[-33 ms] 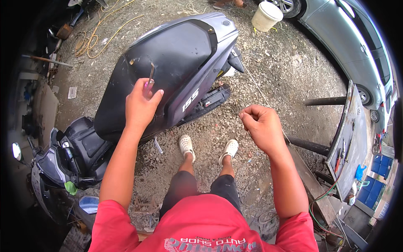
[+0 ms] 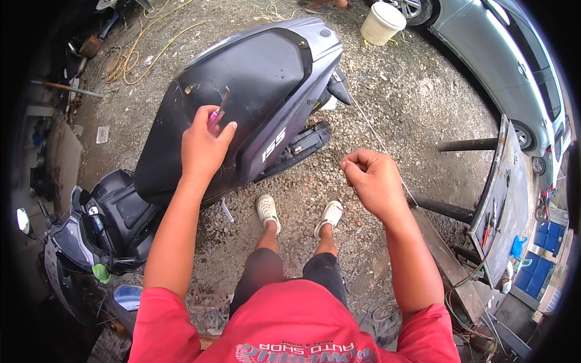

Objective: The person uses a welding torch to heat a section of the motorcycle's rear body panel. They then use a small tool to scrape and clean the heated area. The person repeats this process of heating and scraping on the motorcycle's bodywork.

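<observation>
Above the black seat (image 2: pixel 254 63) of a grey scooter, my left hand (image 2: pixel 204 145) is closed around a thin metal tool with a bent tip (image 2: pixel 224 100). A small pink piece (image 2: pixel 213 117) shows between the same fingers; I cannot tell whether it is part of the tool. The seat cover has a small worn spot (image 2: pixel 188 89) beside the hand. My right hand (image 2: pixel 374 181) is held over the gravel to the right of the scooter, thumb pressed to the curled forefinger. Whatever it may pinch is hidden or too small to name.
A metal table (image 2: pixel 505 187) with red-handled pliers (image 2: pixel 486 233) stands at the right, its legs reaching toward me. Behind it is a silver car (image 2: pixel 505 54). A white bucket (image 2: pixel 383 24) is at the back; a yellow hose (image 2: pixel 130 63) lies coiled at far left.
The metal tool has turned in my left hand: its bent tip now points up and to the right, and more of the pink piece shows. My right hand has barely shifted.
</observation>
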